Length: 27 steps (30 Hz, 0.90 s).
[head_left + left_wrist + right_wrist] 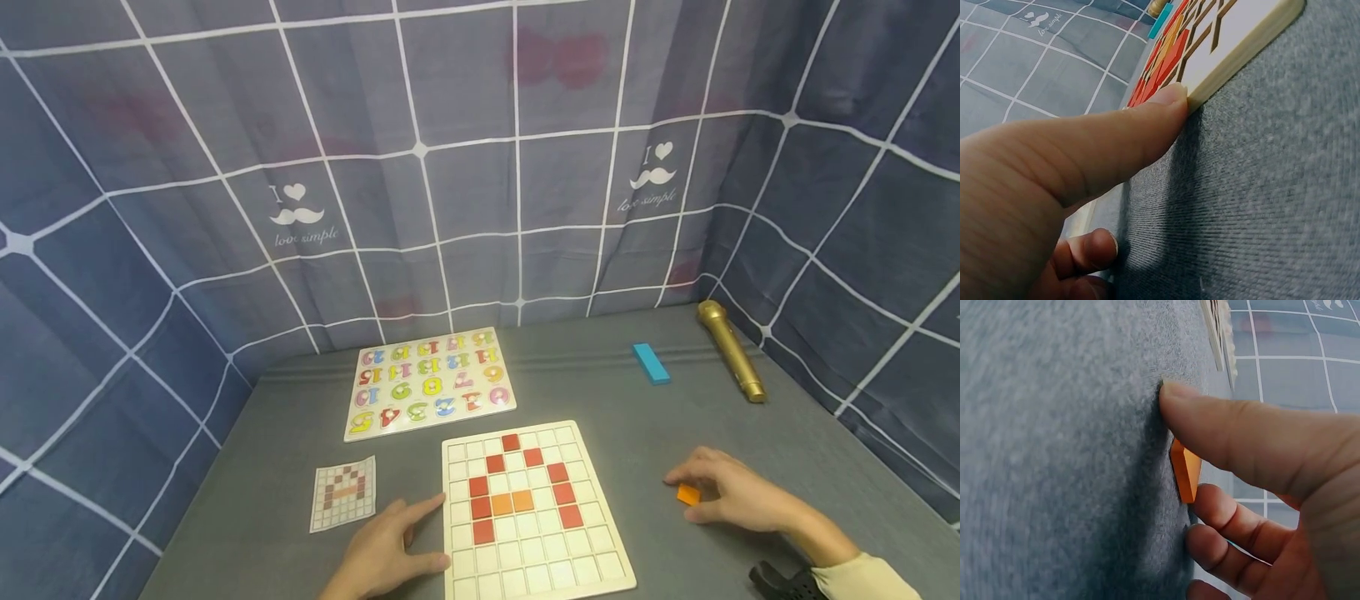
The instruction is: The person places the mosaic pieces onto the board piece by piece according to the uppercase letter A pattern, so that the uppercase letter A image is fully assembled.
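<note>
A pale wooden grid board (551,546) lies on the grey cloth with several red tiles (483,531) and two orange tiles (512,502) in its squares. My left hand (386,546) is at its left side, thumb and index finger extended against the edge. In the left wrist view, the thumb (1129,134) touches the board's edge (1241,69). To the right, my right hand (738,492) is low over the cloth around a loose orange tile (1186,469). The tile lies between thumb and fingers, partly hidden by the thumb; no firm pinch shows.
A small paper card (343,496) with a printed grid pattern lies left of the board. Behind is a number puzzle board (431,386). A blue block (651,363) and a gold microphone-like object (731,350) lie at the back right. Checked curtains (472,200) enclose the table.
</note>
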Each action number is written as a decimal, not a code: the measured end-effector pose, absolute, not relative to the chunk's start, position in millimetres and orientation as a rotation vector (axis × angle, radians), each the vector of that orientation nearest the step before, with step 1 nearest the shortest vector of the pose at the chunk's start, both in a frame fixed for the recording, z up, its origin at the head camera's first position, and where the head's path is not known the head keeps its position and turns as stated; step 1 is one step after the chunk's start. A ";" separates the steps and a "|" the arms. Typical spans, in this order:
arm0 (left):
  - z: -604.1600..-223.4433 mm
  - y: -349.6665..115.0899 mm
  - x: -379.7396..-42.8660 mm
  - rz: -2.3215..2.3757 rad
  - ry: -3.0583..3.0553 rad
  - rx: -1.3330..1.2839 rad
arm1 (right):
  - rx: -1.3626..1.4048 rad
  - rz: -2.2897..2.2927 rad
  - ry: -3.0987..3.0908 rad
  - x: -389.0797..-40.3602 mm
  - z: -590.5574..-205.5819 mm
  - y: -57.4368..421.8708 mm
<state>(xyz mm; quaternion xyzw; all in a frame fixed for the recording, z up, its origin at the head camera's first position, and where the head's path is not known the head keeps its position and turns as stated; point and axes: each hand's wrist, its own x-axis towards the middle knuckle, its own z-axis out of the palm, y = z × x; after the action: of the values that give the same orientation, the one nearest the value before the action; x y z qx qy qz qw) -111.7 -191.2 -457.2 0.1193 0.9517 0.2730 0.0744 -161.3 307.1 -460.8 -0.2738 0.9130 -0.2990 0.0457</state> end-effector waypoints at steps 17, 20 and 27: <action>-458.8 -191.0 -112.1 0.828 2.851 0.338 | -0.888 -0.939 2.799 -160.8 -465.0 321.0; -459.3 -190.9 -112.0 0.824 2.856 0.342 | -0.858 -0.946 2.766 -160.8 -463.7 325.3; -458.5 -191.6 -111.9 0.819 2.871 0.357 | -0.750 -0.956 2.741 -160.6 -462.8 329.6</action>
<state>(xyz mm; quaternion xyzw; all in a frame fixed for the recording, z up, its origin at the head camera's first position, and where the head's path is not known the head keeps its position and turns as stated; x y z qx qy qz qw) -111.9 -191.6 -458.5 0.1184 0.9526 0.2719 0.0674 -160.6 329.6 -462.8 -0.2496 0.9118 -0.3182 0.0717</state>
